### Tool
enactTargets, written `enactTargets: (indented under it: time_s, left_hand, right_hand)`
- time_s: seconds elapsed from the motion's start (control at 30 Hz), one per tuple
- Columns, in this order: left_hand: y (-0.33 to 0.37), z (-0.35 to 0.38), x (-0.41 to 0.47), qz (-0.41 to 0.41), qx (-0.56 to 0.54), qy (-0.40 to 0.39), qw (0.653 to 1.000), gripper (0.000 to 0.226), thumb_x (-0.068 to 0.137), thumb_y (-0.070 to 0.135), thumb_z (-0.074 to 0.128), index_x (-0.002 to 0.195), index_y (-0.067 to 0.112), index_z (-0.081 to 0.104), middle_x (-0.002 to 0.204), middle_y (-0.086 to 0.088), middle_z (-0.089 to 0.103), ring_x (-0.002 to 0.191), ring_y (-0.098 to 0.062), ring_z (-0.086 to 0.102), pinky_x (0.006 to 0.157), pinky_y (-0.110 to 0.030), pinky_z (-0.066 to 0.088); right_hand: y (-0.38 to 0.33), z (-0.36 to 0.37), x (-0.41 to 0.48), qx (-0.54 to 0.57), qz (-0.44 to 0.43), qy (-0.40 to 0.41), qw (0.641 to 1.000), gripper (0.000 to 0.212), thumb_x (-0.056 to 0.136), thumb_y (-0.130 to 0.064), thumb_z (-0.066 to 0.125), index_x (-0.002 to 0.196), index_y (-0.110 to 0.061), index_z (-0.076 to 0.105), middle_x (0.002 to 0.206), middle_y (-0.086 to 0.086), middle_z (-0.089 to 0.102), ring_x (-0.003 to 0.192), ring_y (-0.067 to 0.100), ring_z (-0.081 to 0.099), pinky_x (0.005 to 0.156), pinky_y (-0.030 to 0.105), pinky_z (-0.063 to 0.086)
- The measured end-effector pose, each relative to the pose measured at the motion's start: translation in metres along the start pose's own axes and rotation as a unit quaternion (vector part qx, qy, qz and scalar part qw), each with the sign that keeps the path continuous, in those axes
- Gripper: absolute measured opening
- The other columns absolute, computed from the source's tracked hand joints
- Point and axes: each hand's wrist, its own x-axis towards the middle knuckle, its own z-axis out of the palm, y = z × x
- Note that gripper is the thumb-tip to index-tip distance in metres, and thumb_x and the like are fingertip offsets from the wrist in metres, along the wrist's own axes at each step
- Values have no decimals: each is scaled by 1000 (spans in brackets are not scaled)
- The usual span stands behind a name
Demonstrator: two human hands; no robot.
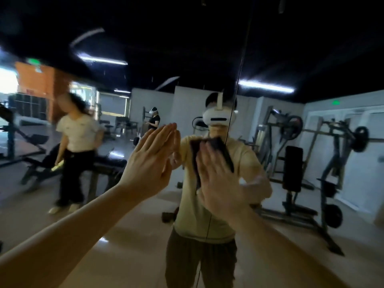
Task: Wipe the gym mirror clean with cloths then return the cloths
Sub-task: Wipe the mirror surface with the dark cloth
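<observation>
the gym mirror (270,59), a large wall of glass panels, fills everything in front of me, with a thin dark vertical seam (239,80) running down it. my right hand (218,183) lies flat on a dark brown folded cloth (221,147), fingers straight, pressing it against the glass just left of that seam – the cloth sticks out above my fingertips. my left hand (151,161) is raised beside it, released and holding nothing, fingers straight and together, their tips seeming to meet their own image in the glass. in the mirror i see my yellowish t-shirt (193,204) and white headset (218,118), black weight machines (295,163) to the right, and a blurred person in a white top (76,134) by a black bench (108,163) on the left
</observation>
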Motion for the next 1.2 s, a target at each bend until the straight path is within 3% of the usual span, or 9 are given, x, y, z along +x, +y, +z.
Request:
enactTargets:
  time_s: [0.1,0.27,0.47,0.6,0.7,0.8,0.87,1.0,1.2]
  left_hand:
    - [-5,-3,27,-3,35,-32,999,72,105,39,34,165,2,18,174,-16,10,162,-31,8,130,-52,19]
    - [-4,0,29,2,60,-67,996,84,107,49,46,164,-1,9,173,-19,2,162,-33,3,130,-53,20]
    - [-23,-21,35,39,21,-34,998,73,101,44,35,160,1,36,168,-16,31,157,-30,29,126,-48,26]
    - [-39,-40,53,-35,-9,109,993,55,96,31,44,139,0,58,138,-21,60,126,-28,47,107,-41,39]
    - [-49,-49,63,-121,12,85,989,68,97,36,48,153,-2,43,157,-25,42,145,-36,39,120,-48,32]
    - [-62,-45,71,-179,52,-12,982,90,102,59,29,166,3,-2,175,-17,-9,162,-29,-8,132,-43,-2]
    - [-69,-41,72,-181,76,-44,979,96,103,70,22,164,7,-17,172,-11,-24,160,-23,-21,130,-39,-11]
    - [-76,-41,68,-163,77,-50,982,104,94,80,17,161,11,-22,171,-8,-26,160,-22,-20,131,-41,-6]
    - [-107,-54,63,-99,16,-67,993,117,81,91,-1,166,12,-10,171,-2,-20,157,-12,-22,123,-26,-19]
  right_hand:
    - [7,-7,-13,-43,-77,-40,995,87,93,-35,47,162,6,12,171,26,-1,160,38,-6,130,49,-9]
    - [83,-55,85,-128,105,-7,986,85,98,-43,40,160,7,11,170,28,3,160,39,1,130,51,1]
    - [71,-69,172,-58,263,61,961,84,96,-39,32,160,11,11,169,30,5,160,41,2,131,51,7]
    - [25,-42,152,-45,79,34,995,74,104,-37,26,162,5,8,171,26,0,160,37,-5,131,49,1]
    - [43,-40,128,-74,1,1,997,73,106,-41,22,161,4,4,171,26,-1,160,36,-4,131,49,2]
    - [83,-56,128,-92,122,29,988,76,101,-40,24,160,6,9,170,28,8,160,39,5,130,53,13]
    - [98,-66,136,-100,178,40,978,79,98,-38,31,160,9,16,169,30,11,160,40,7,130,54,14]
    - [89,-69,155,-79,218,44,972,87,94,-38,51,159,11,19,168,32,11,159,42,7,130,54,13]
    - [39,-48,190,-50,243,88,965,84,99,-39,37,161,8,7,170,30,4,160,41,1,130,53,10]
